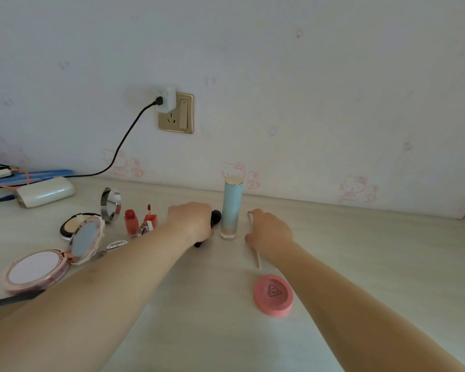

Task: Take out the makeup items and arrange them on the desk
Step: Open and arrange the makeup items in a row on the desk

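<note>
My left hand (192, 220) grips a black makeup brush (214, 218) low over the desk (360, 251), its dark head sticking out to the right. My right hand (270, 232) holds a thin white brush (256, 255) whose handle lies on the desk. Between the two hands a pale blue tube (232, 208) stands upright. A pink round compact (273, 295) lies closed near my right forearm. Left of my left arm stand two red lip tints (138, 221), an open pink compact (51, 261), a black powder compact (74, 225) and a small round mirror (110, 204).
A white power bank (46, 194) lies at the back left beside blue items and cables. A black cable runs up to a charger in the wall socket (175, 114). The wall stands right behind the desk's back edge.
</note>
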A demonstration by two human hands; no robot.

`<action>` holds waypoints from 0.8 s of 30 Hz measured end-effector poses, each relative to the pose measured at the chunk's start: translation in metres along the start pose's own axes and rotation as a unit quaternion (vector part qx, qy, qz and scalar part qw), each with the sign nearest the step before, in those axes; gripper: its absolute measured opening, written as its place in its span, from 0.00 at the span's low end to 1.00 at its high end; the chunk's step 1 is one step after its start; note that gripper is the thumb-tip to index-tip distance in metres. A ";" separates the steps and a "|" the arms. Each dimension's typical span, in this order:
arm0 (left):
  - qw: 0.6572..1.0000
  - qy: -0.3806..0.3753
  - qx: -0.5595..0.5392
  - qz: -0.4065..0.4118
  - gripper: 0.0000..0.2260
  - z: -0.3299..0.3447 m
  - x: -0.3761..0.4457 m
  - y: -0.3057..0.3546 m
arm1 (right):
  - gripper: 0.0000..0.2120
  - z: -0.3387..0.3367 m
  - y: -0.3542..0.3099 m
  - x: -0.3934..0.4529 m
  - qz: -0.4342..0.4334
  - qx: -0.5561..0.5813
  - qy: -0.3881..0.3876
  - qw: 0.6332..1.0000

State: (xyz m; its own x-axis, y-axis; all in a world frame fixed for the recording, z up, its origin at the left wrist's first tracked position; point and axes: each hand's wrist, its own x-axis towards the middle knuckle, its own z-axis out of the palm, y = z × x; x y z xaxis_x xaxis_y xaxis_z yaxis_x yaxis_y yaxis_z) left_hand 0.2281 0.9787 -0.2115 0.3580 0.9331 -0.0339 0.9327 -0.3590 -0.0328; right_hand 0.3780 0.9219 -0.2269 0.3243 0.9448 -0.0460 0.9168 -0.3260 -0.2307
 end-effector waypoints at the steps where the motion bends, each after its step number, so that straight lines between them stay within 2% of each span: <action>1: 1.000 -0.002 -0.002 0.005 0.07 0.001 0.003 0.001 | 0.19 0.001 -0.001 0.004 0.005 -0.005 0.001 1.000; 7: 1.000 0.002 -0.018 -0.004 0.14 0.007 0.016 -0.002 | 0.15 0.007 -0.008 0.017 0.010 -0.021 0.004 1.000; 11: 0.999 0.019 -0.050 0.001 0.15 0.005 0.016 -0.004 | 0.14 0.008 -0.009 0.018 0.013 -0.042 0.009 0.999; 15: 0.993 0.070 -0.090 0.020 0.14 -0.005 0.011 -0.013 | 0.14 0.007 -0.009 0.017 0.003 -0.116 0.011 0.993; 19: 0.986 0.103 -0.128 0.020 0.14 -0.025 -0.002 -0.032 | 0.15 0.004 -0.011 0.015 0.007 -0.142 -0.002 0.990; 21: 0.983 0.109 -0.144 0.024 0.14 -0.033 -0.012 -0.039 | 0.15 0.002 -0.011 0.012 0.019 -0.116 0.008 0.993; 24: 0.978 0.139 -0.149 0.036 0.15 -0.043 -0.026 -0.049 | 0.13 -0.007 -0.010 0.008 0.048 -0.007 0.046 0.998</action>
State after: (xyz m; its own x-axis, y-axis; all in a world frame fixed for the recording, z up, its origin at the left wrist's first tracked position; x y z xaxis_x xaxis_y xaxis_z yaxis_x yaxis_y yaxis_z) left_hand 0.1750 0.9732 -0.1663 0.3822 0.8897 0.2497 0.8609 -0.4410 0.2535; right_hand 0.3733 0.9329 -0.2179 0.4296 0.9027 0.0223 0.8838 -0.4153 -0.2153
